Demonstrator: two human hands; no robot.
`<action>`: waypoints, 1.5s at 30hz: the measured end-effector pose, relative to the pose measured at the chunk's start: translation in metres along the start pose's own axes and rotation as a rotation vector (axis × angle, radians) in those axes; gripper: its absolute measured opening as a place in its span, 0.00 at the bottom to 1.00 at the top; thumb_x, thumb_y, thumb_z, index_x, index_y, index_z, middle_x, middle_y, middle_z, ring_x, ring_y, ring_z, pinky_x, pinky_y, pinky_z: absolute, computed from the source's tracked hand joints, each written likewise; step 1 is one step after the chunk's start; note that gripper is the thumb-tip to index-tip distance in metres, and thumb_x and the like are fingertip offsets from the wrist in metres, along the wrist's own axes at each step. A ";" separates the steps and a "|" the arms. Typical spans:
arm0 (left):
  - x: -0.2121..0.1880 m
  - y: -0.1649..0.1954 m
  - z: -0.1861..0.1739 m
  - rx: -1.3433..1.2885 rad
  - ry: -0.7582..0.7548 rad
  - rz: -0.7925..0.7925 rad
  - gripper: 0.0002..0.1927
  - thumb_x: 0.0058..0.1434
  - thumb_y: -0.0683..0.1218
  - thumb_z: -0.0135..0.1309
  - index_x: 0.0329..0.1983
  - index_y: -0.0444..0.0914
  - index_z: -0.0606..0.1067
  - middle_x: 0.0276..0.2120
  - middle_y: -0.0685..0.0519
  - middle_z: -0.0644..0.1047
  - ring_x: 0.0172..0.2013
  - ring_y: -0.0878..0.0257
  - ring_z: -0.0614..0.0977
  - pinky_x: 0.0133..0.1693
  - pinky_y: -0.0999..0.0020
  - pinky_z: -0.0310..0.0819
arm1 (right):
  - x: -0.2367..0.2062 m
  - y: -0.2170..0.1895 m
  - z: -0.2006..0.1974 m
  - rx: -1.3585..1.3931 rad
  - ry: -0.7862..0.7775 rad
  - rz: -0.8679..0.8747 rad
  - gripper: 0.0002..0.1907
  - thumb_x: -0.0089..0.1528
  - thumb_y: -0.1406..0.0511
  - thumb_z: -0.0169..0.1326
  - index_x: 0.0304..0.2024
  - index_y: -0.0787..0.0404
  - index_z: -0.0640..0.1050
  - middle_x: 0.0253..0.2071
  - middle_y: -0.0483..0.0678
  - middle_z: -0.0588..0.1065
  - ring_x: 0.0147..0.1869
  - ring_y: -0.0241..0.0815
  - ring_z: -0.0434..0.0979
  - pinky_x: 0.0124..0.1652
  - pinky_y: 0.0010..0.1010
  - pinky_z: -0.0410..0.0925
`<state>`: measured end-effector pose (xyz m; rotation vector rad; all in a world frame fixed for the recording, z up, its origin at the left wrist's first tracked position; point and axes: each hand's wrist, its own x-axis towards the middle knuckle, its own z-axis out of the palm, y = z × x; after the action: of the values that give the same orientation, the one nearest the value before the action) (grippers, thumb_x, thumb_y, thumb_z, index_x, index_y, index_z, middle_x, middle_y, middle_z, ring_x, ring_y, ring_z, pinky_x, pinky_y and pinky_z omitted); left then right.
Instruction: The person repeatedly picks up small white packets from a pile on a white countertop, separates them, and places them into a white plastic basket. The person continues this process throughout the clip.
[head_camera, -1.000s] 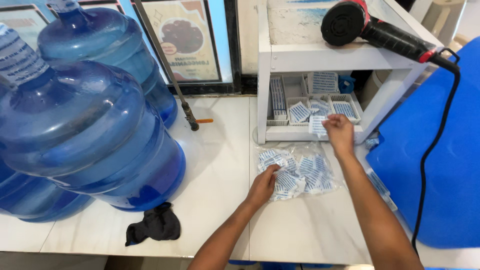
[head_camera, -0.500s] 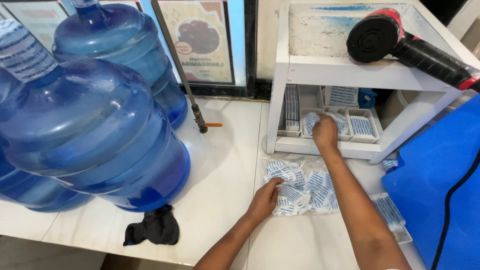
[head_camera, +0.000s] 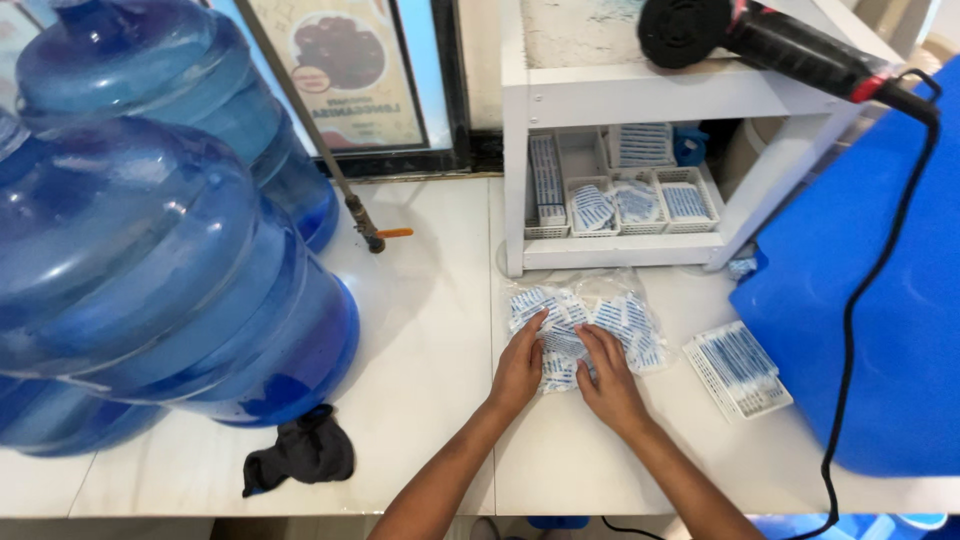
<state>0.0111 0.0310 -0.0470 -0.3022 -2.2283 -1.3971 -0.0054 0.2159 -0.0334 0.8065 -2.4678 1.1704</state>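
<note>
A clear plastic bag of small blue-and-white labels (head_camera: 625, 318) lies on the white tiled counter (head_camera: 430, 330) in front of a white shelf unit (head_camera: 620, 250). My left hand (head_camera: 520, 365) rests on the bag's left part, fingers spread over the labels. My right hand (head_camera: 608, 375) presses on the bag's lower middle, right beside the left hand. Both hands touch the pile; whether either one pinches a label is hidden. Inside the shelf, small white baskets (head_camera: 640, 205) hold more of the same labels.
Large blue water jugs (head_camera: 150, 270) lie stacked at the left. A dark cloth (head_camera: 300, 455) lies below them. A flat white basket of labels (head_camera: 738, 368) sits to the right, next to a big blue container (head_camera: 870, 300). A black heat gun (head_camera: 760, 40) with its cord lies on the shelf top.
My right hand has come back from the baskets in the shelf down to the bag, beside my left hand. The view has moved closer to the counter.
</note>
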 end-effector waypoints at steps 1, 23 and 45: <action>-0.002 0.001 0.002 0.014 0.010 0.072 0.31 0.66 0.32 0.45 0.72 0.41 0.62 0.59 0.36 0.73 0.58 0.40 0.76 0.55 0.53 0.73 | -0.004 -0.003 0.003 -0.011 0.057 -0.005 0.31 0.59 0.73 0.55 0.66 0.62 0.66 0.64 0.58 0.65 0.69 0.59 0.64 0.65 0.45 0.60; -0.029 0.029 0.000 -0.044 -0.081 -0.098 0.32 0.61 0.28 0.42 0.68 0.41 0.69 0.45 0.42 0.68 0.45 0.47 0.73 0.53 0.57 0.71 | -0.024 -0.024 0.033 0.226 0.182 0.304 0.27 0.59 0.78 0.49 0.61 0.60 0.70 0.54 0.53 0.67 0.60 0.49 0.71 0.52 0.39 0.68; -0.024 0.019 0.009 0.044 -0.135 0.098 0.35 0.57 0.25 0.43 0.70 0.33 0.64 0.61 0.37 0.67 0.60 0.40 0.72 0.56 0.54 0.72 | -0.043 -0.001 0.031 0.303 0.097 0.322 0.35 0.57 0.82 0.44 0.67 0.59 0.70 0.57 0.52 0.67 0.48 0.40 0.71 0.42 0.27 0.67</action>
<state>0.0375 0.0491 -0.0480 -0.4968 -2.3148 -1.3093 0.0292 0.2068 -0.0728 0.4156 -2.4331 1.6840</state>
